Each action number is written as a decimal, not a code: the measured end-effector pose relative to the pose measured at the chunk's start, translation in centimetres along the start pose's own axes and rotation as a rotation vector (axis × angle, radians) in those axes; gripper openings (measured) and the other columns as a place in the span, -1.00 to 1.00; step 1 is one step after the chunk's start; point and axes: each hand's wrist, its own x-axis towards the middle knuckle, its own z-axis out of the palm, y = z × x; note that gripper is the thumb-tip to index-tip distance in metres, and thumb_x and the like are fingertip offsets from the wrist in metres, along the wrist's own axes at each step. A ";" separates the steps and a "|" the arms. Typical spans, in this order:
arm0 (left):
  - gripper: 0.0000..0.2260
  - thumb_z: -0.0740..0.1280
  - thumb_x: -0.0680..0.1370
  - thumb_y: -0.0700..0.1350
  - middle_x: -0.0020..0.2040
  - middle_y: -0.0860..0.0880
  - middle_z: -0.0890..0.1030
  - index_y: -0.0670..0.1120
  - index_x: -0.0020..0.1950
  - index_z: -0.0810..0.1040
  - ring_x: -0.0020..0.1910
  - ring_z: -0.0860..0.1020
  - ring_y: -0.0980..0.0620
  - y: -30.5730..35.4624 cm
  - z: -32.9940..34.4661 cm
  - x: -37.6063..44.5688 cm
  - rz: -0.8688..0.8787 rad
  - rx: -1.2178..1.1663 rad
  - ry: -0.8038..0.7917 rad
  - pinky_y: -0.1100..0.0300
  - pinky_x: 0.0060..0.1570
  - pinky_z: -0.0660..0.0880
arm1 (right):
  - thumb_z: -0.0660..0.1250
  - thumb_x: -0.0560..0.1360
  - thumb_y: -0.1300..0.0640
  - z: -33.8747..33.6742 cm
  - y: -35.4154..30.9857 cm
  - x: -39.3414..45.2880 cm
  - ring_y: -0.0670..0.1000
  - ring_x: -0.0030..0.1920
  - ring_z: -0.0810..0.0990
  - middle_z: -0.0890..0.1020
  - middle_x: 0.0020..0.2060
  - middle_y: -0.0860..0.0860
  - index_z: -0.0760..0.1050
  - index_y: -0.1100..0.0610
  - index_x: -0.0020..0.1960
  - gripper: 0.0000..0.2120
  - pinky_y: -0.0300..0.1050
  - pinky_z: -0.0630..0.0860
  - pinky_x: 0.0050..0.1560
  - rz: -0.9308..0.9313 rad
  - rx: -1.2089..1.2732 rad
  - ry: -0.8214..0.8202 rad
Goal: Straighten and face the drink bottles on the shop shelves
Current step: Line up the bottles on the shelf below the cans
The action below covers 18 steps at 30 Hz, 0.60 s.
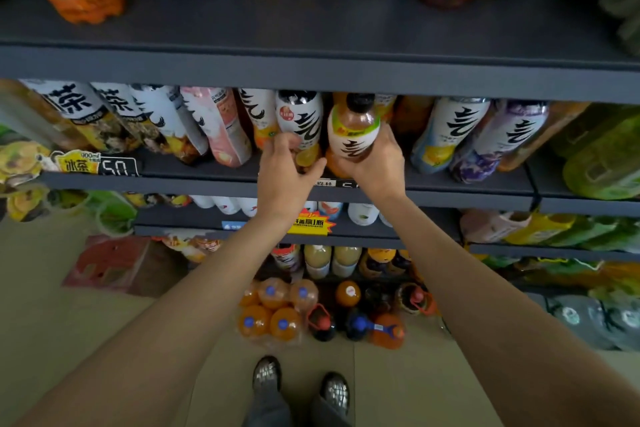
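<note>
On the second shelf (450, 184) stands a row of white-labelled drink bottles with black brush lettering. My right hand (379, 163) grips an amber bottle with a black cap and green-and-white label (353, 130), tilted toward me at the shelf's front. My left hand (289, 172) curls round the lower part of the neighbouring white bottle with an orange picture (301, 121). Both hands sit side by side, almost touching. The bases of both bottles are hidden behind my fingers.
The top shelf (311, 62) carries orange, purple, white and red bottles. Lower shelves hold more drinks and a yellow price tag (308, 222). Shrink-wrapped orange soda packs (273, 312) and dark bottles stand on the floor near my shoes (301, 385).
</note>
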 end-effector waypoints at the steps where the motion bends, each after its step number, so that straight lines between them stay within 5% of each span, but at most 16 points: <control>1: -0.60 0.44 0.44 -0.04 0.08 0.01 0.37 -0.17 0.18 0.43 0.11 0.48 -0.07 0.3 0.0 -0.1 0.011 -0.018 0.015 0.09 0.13 0.44 | 0.54 0.29 0.01 0.3 -0.4 0.2 0.15 0.14 0.52 0.52 0.14 0.14 0.36 0.26 0.25 -0.33 0.05 0.47 0.06 0.001 -0.032 -0.017; 8: -0.38 0.36 0.37 0.16 0.17 -0.18 0.40 -0.18 0.30 0.42 0.21 0.40 -0.14 2.8 -0.1 1.3 0.163 0.050 0.195 0.02 0.26 0.35 | 0.40 0.42 -0.02 0.9 -1.9 0.6 0.20 0.19 0.47 0.46 0.21 0.17 0.31 0.28 0.26 -0.43 0.06 0.38 0.12 0.154 -0.073 -0.033; 14: -0.37 0.43 0.27 0.22 0.15 -0.23 0.43 -0.09 0.23 0.52 0.14 0.41 -0.22 4.1 2.1 1.8 0.141 0.301 0.265 -0.04 0.05 0.35 | 0.40 0.42 0.19 1.0 -1.1 -1.1 0.22 0.03 0.47 0.42 0.12 0.21 0.32 0.34 0.21 -0.54 0.05 0.42 -0.05 0.090 0.073 -0.036; 18: -0.33 0.48 0.22 0.23 0.18 -0.21 0.42 -0.12 0.21 0.51 0.19 0.39 -0.24 4.2 2.5 2.2 0.119 0.396 0.264 -0.04 0.06 0.31 | 0.33 0.46 0.28 -1.0 0.9 0.2 0.12 -0.05 0.59 0.55 0.04 0.18 0.46 0.27 0.19 -0.69 -0.14 0.51 -0.08 0.072 0.108 -0.139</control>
